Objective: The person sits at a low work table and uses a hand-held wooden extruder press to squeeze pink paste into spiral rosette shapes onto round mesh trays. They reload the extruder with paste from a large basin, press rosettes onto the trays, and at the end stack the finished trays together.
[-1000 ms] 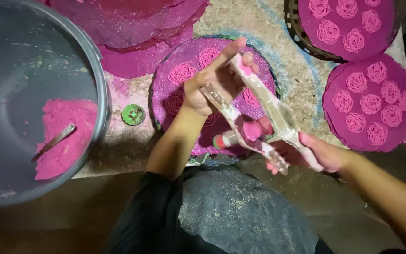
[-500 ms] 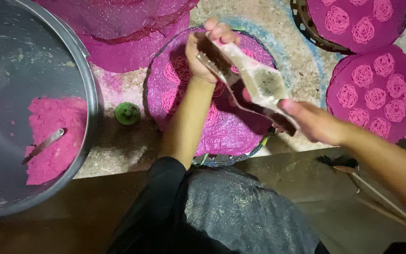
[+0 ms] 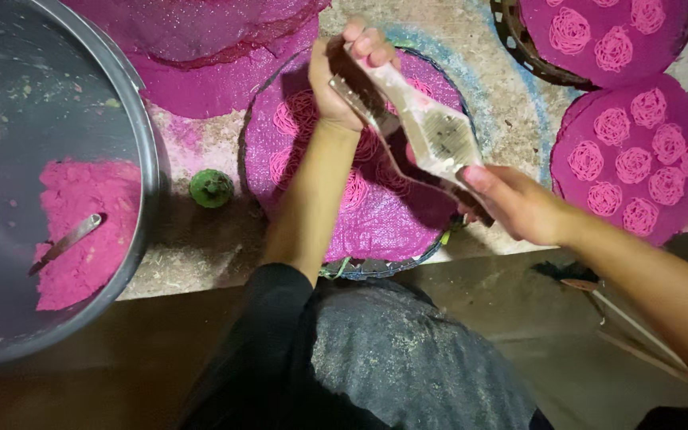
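Observation:
Both hands grip a two-handled metal noodle press (image 3: 428, 131) held above a round woven mat (image 3: 396, 223) covered in pink cloth. My left hand (image 3: 340, 76) clasps the far handle ends near the mat's top. My right hand (image 3: 519, 203) holds the near handle end at the mat's right edge. Pink noodle swirls (image 3: 296, 119) lie on the mat under my left wrist.
A large grey metal bowl (image 3: 141, 143) at left holds pink dough (image 3: 85, 231) and a spoon (image 3: 65, 243). A small green cap (image 3: 211, 189) sits beside it. Two mats with several pink noodle coils (image 3: 635, 163) lie at right, and more pink mats (image 3: 201, 40) are stacked at the top.
The press handles were spread open a second ago and are now squeezed together. My left hand moved up toward the mat's far edge; the press now lies flatter over the mat.

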`<state>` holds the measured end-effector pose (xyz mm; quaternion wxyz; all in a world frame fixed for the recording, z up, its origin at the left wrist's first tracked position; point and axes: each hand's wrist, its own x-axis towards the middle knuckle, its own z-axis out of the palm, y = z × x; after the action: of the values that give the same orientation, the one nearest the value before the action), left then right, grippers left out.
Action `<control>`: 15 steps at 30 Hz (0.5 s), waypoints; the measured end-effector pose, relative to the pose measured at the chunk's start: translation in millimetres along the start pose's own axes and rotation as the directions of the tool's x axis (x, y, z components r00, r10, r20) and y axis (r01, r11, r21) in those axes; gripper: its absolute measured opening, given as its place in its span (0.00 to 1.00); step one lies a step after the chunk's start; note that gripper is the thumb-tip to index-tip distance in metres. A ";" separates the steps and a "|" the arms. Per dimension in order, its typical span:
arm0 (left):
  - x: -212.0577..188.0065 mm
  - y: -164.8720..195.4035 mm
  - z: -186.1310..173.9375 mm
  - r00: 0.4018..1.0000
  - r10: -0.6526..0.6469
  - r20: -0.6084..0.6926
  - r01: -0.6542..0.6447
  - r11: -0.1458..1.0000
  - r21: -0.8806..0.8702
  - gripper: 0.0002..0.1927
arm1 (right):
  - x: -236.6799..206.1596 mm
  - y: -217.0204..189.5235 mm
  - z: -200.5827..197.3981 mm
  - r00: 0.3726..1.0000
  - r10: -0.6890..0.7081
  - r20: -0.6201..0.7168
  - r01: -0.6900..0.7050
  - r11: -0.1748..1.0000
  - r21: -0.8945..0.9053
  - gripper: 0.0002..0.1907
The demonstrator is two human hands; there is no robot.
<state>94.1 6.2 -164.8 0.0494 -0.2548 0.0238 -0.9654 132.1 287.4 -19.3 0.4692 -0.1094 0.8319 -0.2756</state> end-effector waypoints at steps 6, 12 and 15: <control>-14.7 -18.5 4.4 0.999 0.043 -0.012 -0.043 0.999 0.002 0.18 | -8.9 4.4 -10.5 0.996 -0.028 0.089 0.037 0.995 -0.097 0.39; 13.8 -15.7 1.4 0.991 0.047 -0.121 -0.033 0.993 0.116 0.21 | 2.4 6.2 -16.4 0.988 -0.133 -0.077 0.133 0.991 -0.007 0.35; -0.2 -1.7 -6.8 0.944 -0.155 -0.292 0.252 0.909 0.333 0.34 | 7.5 17.2 -12.6 0.977 -0.206 -0.050 0.211 0.969 0.129 0.33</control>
<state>90.8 8.0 -170.6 -0.0094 -0.1139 -0.1770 -0.9776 118.8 302.8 -29.2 0.4288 -0.1596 0.8038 -0.3803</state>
